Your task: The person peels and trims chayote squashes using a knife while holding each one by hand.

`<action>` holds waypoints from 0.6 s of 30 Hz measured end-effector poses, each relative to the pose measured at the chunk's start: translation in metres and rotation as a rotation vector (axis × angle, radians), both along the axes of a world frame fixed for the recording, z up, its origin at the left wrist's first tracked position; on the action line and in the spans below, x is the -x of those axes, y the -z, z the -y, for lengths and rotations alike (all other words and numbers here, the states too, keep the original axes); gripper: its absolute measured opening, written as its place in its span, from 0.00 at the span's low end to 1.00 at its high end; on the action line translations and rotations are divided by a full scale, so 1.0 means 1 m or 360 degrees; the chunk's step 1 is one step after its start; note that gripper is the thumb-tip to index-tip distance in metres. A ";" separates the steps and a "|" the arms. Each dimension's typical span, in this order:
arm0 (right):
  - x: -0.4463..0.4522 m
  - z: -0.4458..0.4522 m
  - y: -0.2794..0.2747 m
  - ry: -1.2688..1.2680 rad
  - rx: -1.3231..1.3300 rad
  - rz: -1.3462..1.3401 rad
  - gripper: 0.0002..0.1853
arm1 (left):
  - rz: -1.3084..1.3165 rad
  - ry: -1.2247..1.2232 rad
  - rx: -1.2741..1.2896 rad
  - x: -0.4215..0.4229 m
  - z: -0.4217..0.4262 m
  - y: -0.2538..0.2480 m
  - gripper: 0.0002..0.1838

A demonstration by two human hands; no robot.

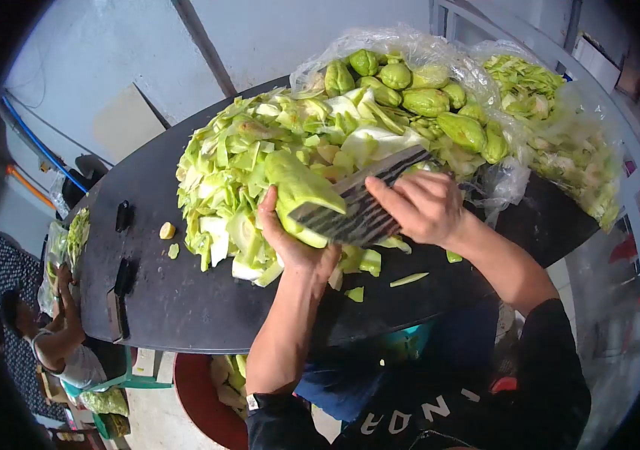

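My left hand (pixel 297 244) is wrapped round a pale green chayote (pixel 294 184) and holds it tilted above the table. In my right hand (pixel 425 206) is a broad-bladed knife (pixel 357 210), its blade lying against the chayote's right side. Dark stripes show across the blade. Right behind the chayote rises a large heap of pale green peelings and cut pieces (pixel 222 157). Several small scraps (pixel 408 280) lie on the table below the knife.
Several whole chayotes (pixel 426 102) sit in clear plastic at the back of the black table (pixel 162 307). Bagged shreds (pixel 526 86) stand at right. Black-handled tools (pixel 119 289) lie at left. A red tub (pixel 200 401) stands below; another person (pixel 57 341) sits at far left.
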State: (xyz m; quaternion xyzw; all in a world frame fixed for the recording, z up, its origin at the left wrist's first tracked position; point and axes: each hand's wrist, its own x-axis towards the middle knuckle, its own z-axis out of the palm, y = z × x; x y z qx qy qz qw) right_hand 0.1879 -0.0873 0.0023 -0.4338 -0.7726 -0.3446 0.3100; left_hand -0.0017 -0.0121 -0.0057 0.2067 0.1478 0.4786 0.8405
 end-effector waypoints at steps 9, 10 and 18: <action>-0.015 -0.009 0.010 -0.0004 0.0123 -0.0128 0.22 | -0.0263 -0.0028 0.0156 -0.003 0.000 0.000 0.34; -0.010 -0.004 0.007 -0.0002 0.0202 -0.0138 0.26 | -0.0171 0.0051 0.0095 -0.004 -0.001 0.005 0.34; -0.021 -0.013 0.016 -0.0032 0.0141 -0.0220 0.24 | -0.0249 0.0308 -0.0186 -0.002 -0.004 0.014 0.36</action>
